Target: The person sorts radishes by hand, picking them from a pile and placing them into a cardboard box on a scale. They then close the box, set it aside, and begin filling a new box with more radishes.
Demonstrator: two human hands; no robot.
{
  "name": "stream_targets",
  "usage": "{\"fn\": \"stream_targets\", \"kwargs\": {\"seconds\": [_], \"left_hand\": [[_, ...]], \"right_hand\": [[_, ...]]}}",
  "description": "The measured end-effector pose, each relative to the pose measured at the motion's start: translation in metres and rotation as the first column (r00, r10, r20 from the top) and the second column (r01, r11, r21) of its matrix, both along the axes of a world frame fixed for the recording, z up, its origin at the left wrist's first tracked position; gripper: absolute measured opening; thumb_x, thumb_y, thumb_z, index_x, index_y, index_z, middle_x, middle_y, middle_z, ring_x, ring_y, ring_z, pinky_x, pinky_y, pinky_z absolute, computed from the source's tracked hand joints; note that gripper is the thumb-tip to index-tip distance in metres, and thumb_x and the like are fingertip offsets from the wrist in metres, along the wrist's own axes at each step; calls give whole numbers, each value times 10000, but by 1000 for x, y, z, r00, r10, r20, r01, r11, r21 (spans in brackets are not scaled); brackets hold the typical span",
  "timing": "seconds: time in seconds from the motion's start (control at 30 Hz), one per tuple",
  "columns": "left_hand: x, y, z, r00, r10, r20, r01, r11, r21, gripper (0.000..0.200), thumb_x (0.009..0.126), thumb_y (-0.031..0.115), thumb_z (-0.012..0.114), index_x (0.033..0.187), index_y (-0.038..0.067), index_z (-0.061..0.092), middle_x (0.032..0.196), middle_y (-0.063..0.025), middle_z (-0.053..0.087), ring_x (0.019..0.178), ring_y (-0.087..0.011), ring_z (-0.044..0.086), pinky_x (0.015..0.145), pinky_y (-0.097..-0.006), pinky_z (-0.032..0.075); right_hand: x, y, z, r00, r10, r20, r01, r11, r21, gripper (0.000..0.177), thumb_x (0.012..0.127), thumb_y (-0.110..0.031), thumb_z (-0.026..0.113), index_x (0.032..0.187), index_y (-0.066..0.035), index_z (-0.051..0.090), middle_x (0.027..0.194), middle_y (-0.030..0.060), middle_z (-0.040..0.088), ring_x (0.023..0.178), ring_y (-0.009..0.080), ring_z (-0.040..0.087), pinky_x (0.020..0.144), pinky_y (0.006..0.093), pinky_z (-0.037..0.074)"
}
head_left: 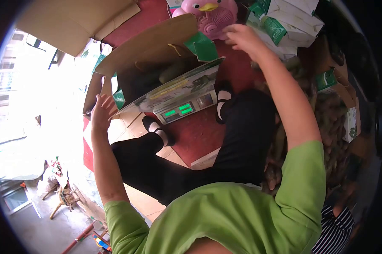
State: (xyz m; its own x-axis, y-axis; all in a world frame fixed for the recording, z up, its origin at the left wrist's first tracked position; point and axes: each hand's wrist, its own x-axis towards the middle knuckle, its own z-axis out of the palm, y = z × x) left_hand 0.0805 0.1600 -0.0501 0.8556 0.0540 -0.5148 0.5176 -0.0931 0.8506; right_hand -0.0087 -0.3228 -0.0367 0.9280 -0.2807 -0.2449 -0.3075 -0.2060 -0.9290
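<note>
An open cardboard carton (157, 94) with printed sides and green corner flaps stands on a digital scale (191, 109), whose display glows green. Dark rounded items (170, 74) lie in the carton's shaded inside, and a yellow cord handle shows on its far wall. My left hand (103, 111) is at the carton's left end, fingers spread, overlapping its edge in this view. Beyond the right end, my right hand (243, 39) is raised with loosely bent fingers apart and nothing in them. Both hands are open.
A pink duck-faced fan (210, 19) stands at the back. White-and-green cartons (290, 25) are stacked at the back right, above a heap of brownish lumpy produce (328, 122). Flattened cardboard (72, 21) lies back left. Another person's striped clothing (335, 228) shows low right.
</note>
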Motion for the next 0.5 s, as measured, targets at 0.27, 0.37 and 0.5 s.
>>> {"fn": "stream_targets", "kwargs": {"seconds": [0.27,0.37,0.5], "left_hand": [[21,23,-32,946,-297,-131,269,942,-200,571,955,483,360,1248,7,478,1072,-83,615,926,-186,572,765,-379,452],[19,13,-34,955,-276,-110,262,957,-124,528,956,475,369,1172,21,532,1023,-73,634,851,-161,571,699,-341,453],[22,3,-38,985,-141,-97,127,983,-136,434,963,429,388,1044,42,568,976,-84,639,762,-153,572,685,-307,460]], "right_hand": [[41,25,-69,1000,-11,-28,14,994,109,328,929,-198,452,1209,-46,527,1072,49,594,958,162,559,848,352,431],[38,23,-61,993,-60,-98,80,973,216,308,925,-185,471,1186,-43,552,1059,42,598,951,139,551,832,321,435],[45,23,-83,994,-111,-3,109,977,183,342,877,-161,528,1155,34,565,1114,153,612,1030,221,572,872,335,431]]}}
